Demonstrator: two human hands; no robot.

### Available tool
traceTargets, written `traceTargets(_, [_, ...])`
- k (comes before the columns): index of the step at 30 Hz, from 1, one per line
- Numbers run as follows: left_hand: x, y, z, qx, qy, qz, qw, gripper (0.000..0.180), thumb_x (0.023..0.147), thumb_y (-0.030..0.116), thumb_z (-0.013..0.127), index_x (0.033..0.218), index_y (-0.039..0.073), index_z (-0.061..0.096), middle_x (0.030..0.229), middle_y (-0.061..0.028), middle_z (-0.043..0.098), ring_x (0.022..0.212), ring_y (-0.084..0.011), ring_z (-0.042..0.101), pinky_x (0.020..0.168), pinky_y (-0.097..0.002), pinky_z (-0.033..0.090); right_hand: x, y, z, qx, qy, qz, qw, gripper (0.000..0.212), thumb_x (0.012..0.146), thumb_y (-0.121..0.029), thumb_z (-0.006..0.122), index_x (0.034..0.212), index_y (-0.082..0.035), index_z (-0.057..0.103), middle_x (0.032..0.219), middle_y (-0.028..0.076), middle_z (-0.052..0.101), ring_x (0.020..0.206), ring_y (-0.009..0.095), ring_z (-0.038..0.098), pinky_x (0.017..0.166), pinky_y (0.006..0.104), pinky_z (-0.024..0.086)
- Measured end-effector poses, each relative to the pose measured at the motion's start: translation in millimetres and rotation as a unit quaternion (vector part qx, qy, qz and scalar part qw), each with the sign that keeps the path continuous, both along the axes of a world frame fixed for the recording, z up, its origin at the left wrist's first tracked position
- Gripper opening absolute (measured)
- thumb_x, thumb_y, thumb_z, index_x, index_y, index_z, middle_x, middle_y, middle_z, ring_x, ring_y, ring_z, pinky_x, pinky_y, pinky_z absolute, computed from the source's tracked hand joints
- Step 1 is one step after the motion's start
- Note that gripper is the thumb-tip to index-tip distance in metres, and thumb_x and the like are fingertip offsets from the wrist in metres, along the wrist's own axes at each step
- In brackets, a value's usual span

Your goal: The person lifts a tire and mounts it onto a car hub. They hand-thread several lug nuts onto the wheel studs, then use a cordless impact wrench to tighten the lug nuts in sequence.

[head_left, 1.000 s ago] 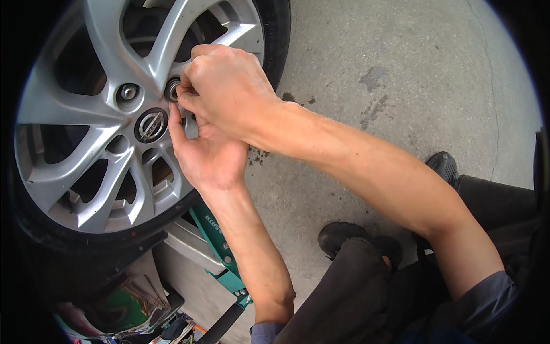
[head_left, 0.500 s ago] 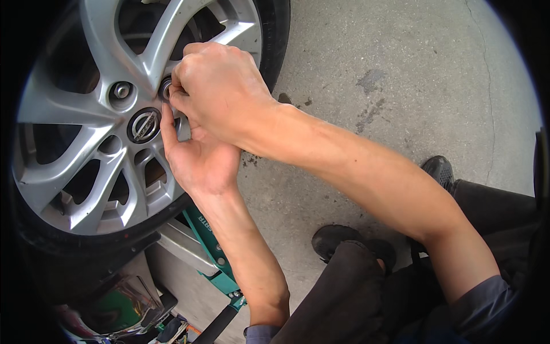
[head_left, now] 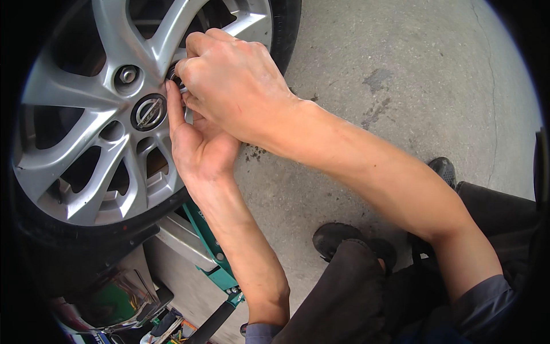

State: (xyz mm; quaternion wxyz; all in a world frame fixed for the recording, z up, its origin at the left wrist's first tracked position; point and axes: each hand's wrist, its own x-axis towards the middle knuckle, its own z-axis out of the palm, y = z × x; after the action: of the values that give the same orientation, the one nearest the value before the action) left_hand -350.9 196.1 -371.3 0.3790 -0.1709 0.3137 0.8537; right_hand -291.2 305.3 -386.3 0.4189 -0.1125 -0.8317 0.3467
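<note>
Wheel [head_left: 86, 127]: bolt recess [head_left: 171, 73]

You have the silver wheel far left. Your right hand [head_left: 238, 80] curls its fingers at the bolt recess, right of a seated nut [head_left: 128, 74]; what they pinch cannot be told. Your left hand [head_left: 205, 149] lies palm up, nearer, forefinger extended to the recess edge, other fingers partly hidden, grip indeterminable.

From close range the head-worn fisheye looks down on hands [head_left: 238, 86], wheel [head_left: 123, 103] and floor [head_left: 395, 69].
</note>
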Motion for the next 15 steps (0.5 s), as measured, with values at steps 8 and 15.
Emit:
traceTargets(8, [52, -18, 11, 0.017, 0.056, -0.021, 0.998, 0.041, 0.099, 0.027, 0.061, 0.135, 0.007, 0.057, 0.138, -0.0099, 0.056, 0.128, -0.0235, 0.054, 0.115, -0.0470, 0.037, -10, 4, -10, -0.002, -0.011, 0.006, 1.000, 0.021, 0.087, -0.023, 0.075, 0.095, -0.004, 0.079, 0.085, 0.010, 0.069, 0.085, 0.027, 0.071, 0.071, 0.0417, 0.058])
traceTargets(15, [113, -109, -34, -0.035, -0.036, 0.126, 0.991, 0.026, 0.097, 0.017, 0.061, 0.120, 0.005, 0.061, 0.110, -0.0076, 0.061, 0.100, -0.0191, 0.056, 0.096, -0.0371, 0.047, -10, -14, -3, -0.060, -0.019, -0.025, 0.998, 0.024, 0.091, -0.026, 0.075, 0.095, -0.003, 0.079, 0.088, 0.014, 0.071, 0.083, 0.033, 0.071, 0.071, 0.0432, 0.058])
